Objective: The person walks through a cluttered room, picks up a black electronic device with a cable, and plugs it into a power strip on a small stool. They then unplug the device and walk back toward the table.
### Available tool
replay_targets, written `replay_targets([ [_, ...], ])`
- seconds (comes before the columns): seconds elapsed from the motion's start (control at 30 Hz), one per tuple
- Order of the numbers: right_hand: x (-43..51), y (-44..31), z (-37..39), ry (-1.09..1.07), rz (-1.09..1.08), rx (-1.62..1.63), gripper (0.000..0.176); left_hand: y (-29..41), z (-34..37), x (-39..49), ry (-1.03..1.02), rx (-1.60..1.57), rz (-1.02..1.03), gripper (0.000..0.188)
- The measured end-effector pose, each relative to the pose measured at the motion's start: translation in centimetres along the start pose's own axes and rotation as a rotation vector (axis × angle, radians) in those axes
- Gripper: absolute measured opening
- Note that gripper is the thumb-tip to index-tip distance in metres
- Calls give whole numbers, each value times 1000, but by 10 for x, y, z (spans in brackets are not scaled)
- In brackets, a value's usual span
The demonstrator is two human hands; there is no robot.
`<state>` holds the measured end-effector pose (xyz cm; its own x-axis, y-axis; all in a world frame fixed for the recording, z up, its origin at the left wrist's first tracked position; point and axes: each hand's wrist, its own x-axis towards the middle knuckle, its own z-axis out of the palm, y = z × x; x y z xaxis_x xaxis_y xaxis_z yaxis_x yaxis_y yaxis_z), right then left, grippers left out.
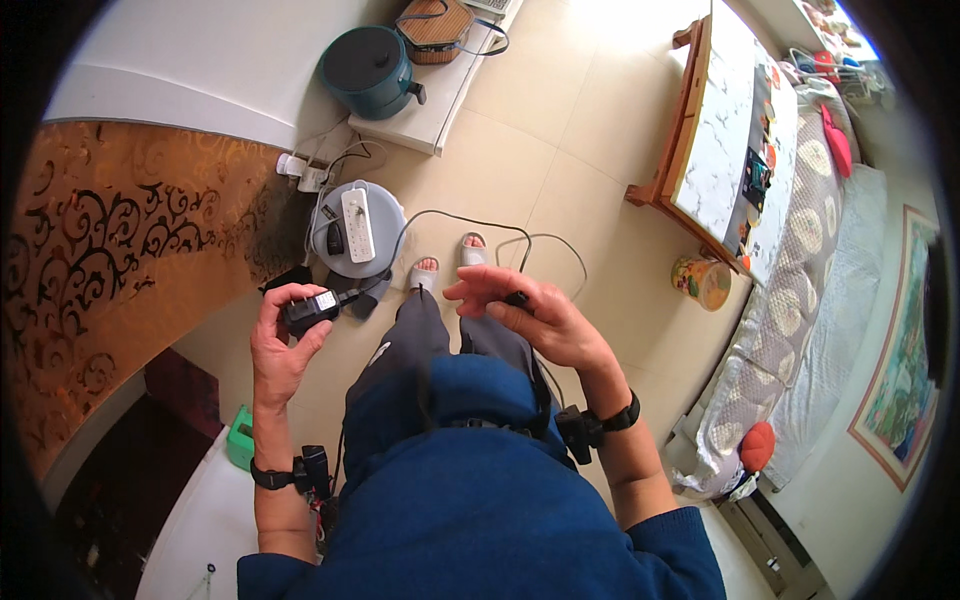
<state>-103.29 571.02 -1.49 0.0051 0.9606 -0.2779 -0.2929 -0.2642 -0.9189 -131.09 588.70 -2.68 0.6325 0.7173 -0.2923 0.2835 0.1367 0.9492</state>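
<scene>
My left hand point(283, 349) grips a black power adapter point(302, 316) between thumb and fingers, with its metal prongs facing left and a white label on it. A black cable point(480, 220) runs from the adapter's right end in a loop over the floor. My right hand point(551, 319), fingers loosely curled, pinches a small black connector point(517, 298) beneath the thumb. Beyond my left hand, a white power strip point(358, 225) lies on a round grey stool point(390, 217), beside another black adapter point(334, 238).
A low white cabinet point(431, 124) bears a teal pot point(367, 75) and a woven basket point(435, 30). To the right stand a marble-patterned table point(712, 127), a patterned bucket point(701, 283) and a covered sofa point(787, 315). White plugs point(300, 171) fill a wall outlet area.
</scene>
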Motion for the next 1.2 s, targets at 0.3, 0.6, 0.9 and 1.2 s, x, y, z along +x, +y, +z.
replay_targets([
  [0.3, -27, 34, 55, 314, -60, -34, 39, 16, -34, -1, -77, -83, 30, 50],
  [0.6, -128, 92, 84, 861, 229, 82, 28, 43, -1, 29, -301, -102, -60, 53],
  [0.9, -213, 130, 127, 1126, 289, -186, 15, 45, 83, 16, -711, 254, 17, 49],
  [1.2, -311, 107, 152, 1174, -305, 108, 35, 47, 190, -72, -1086, 230, 310, 46],
])
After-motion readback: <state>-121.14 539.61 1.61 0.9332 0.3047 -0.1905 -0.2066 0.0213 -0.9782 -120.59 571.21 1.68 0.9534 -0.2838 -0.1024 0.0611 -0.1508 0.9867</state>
